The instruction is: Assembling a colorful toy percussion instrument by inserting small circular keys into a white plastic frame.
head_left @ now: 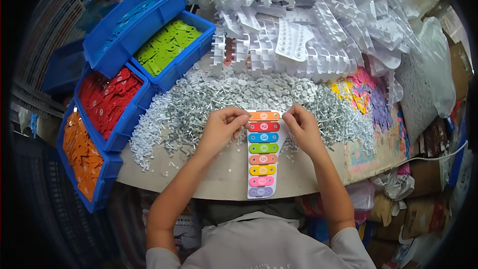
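A toy xylophone lies on the worktable in front of me. Its white base tapers toward me and carries a column of coloured bars. The orange bar is at the far end, with the red bar below it. My left hand is closed, thumb and fingertips pressed together at the left end of the orange bar. At that bar's right end, my right hand is pinched closed. Whatever small piece either pinch may hold is hidden by the fingertips.
Loose metal pins and white round caps heap behind the hands. Blue bins at left hold coloured bars. White plastic bases pile up at the back. Pink, yellow and purple bars lie at right.
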The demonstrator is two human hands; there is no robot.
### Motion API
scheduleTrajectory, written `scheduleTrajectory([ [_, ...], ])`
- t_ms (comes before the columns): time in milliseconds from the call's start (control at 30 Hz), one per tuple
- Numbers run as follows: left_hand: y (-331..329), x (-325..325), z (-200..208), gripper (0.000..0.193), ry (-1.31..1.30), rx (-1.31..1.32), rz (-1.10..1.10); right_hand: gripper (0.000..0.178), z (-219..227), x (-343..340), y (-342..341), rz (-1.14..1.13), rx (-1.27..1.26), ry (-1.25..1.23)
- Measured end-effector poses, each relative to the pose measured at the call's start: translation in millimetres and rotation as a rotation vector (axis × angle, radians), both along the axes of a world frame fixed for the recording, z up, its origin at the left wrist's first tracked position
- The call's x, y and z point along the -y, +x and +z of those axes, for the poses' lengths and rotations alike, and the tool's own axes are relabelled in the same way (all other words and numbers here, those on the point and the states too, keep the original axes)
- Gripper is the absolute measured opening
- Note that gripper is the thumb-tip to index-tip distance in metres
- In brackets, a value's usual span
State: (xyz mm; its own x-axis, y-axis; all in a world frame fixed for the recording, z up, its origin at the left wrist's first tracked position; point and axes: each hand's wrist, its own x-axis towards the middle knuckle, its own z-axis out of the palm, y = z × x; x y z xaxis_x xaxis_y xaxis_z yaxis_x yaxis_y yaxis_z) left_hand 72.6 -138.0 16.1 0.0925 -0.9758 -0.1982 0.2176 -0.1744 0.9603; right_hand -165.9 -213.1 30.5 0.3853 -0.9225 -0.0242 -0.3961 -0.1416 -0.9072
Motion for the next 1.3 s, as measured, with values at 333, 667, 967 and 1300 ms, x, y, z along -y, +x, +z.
scheduleTrajectory([
  [333, -2, 17, -7, 0.018, 0.058, 0.044, -0.034, 0.022, -7, 11, 13, 0.023, -0.075, 0.010],
  [667, 5, 34, -22, 0.034, 0.145, 0.385, -0.240, 0.044, 9, 34, 9, 0.178, -0.441, 0.054],
  [967, 1, 42, -7, 0.031, 0.400, 0.082, -0.268, 0.048, 0, 61, 8, 0.369, -0.511, 0.121],
  [1300, -3, 42, -23, 0.028, 0.293, 0.118, -0.197, 0.045, 0, 58, 7, 0.353, -0.516, 0.056],
])
